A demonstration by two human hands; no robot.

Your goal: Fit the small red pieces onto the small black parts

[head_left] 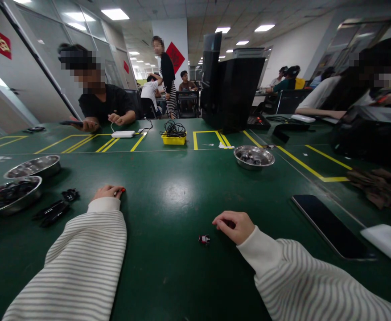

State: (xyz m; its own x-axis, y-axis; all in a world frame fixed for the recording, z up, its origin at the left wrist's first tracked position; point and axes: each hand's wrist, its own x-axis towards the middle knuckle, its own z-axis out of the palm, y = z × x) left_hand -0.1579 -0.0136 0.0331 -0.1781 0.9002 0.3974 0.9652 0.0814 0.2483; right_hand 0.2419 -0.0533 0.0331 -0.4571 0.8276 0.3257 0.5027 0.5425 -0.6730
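On the green tabletop [168,272], seen from our head cam (only view we've got), our left hand [106,192] has its fingers pinched around a small red bit [123,190], mostly hidden. Our right hand [233,226] is loosely curled, half open, nothing visible in it. Just beside it, not touching, lies a little red-and-black piece [204,240].

Progress-wise? Partway at best, we'd say: the red bit isn't joined to anything we can make out, and that piece sits on its own. Off left there's a heaped metal bowl [21,201] and some loose black parts [56,209]; farther out, another bowl [253,166] holds a few dark things. Honestly, can't tell which of those are finished or untouched.
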